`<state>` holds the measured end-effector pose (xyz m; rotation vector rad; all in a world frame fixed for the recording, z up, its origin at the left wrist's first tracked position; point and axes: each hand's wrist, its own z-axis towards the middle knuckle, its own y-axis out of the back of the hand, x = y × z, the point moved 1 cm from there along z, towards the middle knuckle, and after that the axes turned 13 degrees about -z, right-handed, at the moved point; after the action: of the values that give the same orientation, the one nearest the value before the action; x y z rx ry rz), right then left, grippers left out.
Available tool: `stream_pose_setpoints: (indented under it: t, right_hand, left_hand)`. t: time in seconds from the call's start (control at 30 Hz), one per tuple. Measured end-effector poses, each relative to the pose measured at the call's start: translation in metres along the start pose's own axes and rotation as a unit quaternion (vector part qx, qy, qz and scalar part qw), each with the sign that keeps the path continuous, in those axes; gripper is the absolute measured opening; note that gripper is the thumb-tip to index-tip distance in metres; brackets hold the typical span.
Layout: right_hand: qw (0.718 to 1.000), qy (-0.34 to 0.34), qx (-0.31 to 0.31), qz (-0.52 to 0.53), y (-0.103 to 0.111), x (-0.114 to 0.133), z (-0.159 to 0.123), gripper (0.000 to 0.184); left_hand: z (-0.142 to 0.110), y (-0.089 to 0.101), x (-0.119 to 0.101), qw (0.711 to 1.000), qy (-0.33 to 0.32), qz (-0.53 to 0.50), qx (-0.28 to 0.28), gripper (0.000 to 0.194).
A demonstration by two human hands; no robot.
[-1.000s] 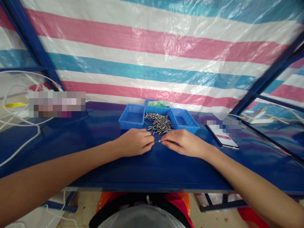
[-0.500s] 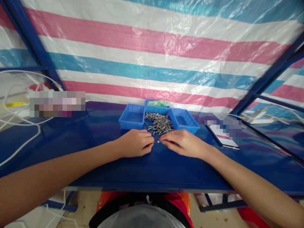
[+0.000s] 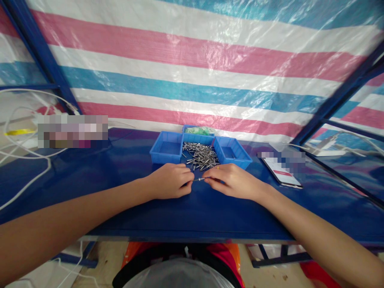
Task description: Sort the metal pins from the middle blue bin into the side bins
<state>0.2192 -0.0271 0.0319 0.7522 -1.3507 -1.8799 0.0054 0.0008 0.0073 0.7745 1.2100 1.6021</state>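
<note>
Between my fingertips is a thin silver blind rivet (image 3: 200, 179), lying roughly level just above the table. My left hand (image 3: 172, 181) pinches its left end, the fingers curled in. The right end sits between the thumb and forefinger of my right hand (image 3: 232, 181). Just behind my hands spreads a heap of loose silver rivets (image 3: 202, 156). On its left stands a blue bin (image 3: 167, 153) with no contents visible in it, and to its right another blue bin (image 3: 232, 154) that holds a few small pieces, hard to make out.
A third blue bin (image 3: 198, 139) at the back holds green plastic packaging. A phone (image 3: 282, 172) lies at the right on the blue table (image 3: 192, 220). White cables (image 3: 36, 182) run along the left side. Blue frame posts and a striped sheet (image 3: 192, 52) close off the back.
Both hands have stayed almost in place, still pinching the rivet. My right fingertips have shifted slightly. The bins and heap look the same.
</note>
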Motion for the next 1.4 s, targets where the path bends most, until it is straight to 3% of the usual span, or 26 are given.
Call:
stream_pose_setpoints:
  t: [0.7,0.9,1.03,1.4]
  right_hand:
    - [0.999,-0.025,0.033,0.001,-0.004,-0.004,0.0,0.017]
    - [0.998,-0.011,0.064,0.005,-0.013,-0.005,-0.001,0.013]
    - [0.998,-0.006,0.061,0.005,-0.016,-0.003,-0.001,0.013]
    - [0.998,-0.003,0.062,0.014,-0.013,-0.001,0.0,0.012]
  left_hand:
    - [0.0,0.002,0.002,0.998,0.017,-0.004,-0.052,0.016]
    - [0.0,0.003,0.0,0.99,-0.066,0.019,-0.126,0.026]
    - [0.0,0.004,-0.003,0.982,-0.11,0.039,-0.147,0.031]
    - [-0.001,0.005,-0.003,0.984,-0.138,0.048,-0.105,0.031]
